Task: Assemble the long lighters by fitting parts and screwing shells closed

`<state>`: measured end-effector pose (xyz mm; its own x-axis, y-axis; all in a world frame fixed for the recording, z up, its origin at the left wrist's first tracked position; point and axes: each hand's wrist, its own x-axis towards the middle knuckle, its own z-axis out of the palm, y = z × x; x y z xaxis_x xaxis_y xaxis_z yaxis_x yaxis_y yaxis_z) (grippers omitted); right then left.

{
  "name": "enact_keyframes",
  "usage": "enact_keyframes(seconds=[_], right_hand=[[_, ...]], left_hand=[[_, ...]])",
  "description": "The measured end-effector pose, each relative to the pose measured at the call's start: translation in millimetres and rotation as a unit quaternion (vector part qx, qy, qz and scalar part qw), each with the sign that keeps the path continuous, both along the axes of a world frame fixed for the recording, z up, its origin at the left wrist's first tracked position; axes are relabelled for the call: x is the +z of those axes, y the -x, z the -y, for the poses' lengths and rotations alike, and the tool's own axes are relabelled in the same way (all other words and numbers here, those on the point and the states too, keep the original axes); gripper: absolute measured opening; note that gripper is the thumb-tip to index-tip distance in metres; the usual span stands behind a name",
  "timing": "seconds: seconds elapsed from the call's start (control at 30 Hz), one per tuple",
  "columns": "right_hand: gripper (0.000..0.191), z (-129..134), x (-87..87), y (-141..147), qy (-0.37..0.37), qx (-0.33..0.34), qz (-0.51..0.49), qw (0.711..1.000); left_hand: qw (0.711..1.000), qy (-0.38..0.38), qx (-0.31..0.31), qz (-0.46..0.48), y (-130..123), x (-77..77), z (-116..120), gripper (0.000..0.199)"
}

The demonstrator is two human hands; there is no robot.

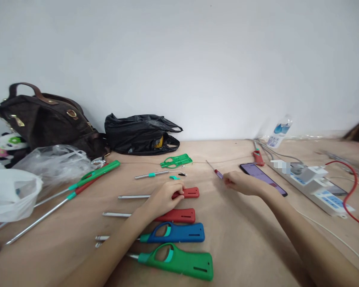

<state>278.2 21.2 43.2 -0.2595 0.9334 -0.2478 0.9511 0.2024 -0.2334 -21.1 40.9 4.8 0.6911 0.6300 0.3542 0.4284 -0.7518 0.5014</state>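
The farthest red lighter point(192, 193) of the row lies on the counter point(242, 251) beneath the left grip point(166, 196), clamped at mid-body between thumb and fingers; its butt end juts out to the right, its metal tube to the left. The screwdriver point(218, 173) meets the fingertips of the right grip point(239, 182) at its handle end; these fingers are bunched, though whether they pinch it I cannot tell. Nearer are another red lighter point(179, 215), a blue lighter point(190, 232) and a green lighter point(194, 264); beyond lies a green shell point(177, 161).
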Motion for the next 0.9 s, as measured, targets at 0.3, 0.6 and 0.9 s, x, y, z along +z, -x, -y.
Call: enact_keyframes(seconds=[0.3, 0.6, 0.9], right_hand=[[0.013, 3.5, -12.5, 56.5, -0.089, 0.086, -0.110, 0.986], [0.015, -3.6, -29.7, 75.1, -0.130, 0.077, -0.082, 0.985], [0.015, 2.0, -27.5, 80.7, -0.147, 0.086, -0.048, 0.984]], left_hand=[[1.000, -0.021, 0.002, -0.011, 0.0, 2.6, 3.0, 0.013], [0.994, -0.062, -0.012, -0.091, -1.0, 7.1, 5.9, 0.022], [0.987, -0.105, -0.016, -0.119, -1.5, 4.5, 7.6, 0.030]])
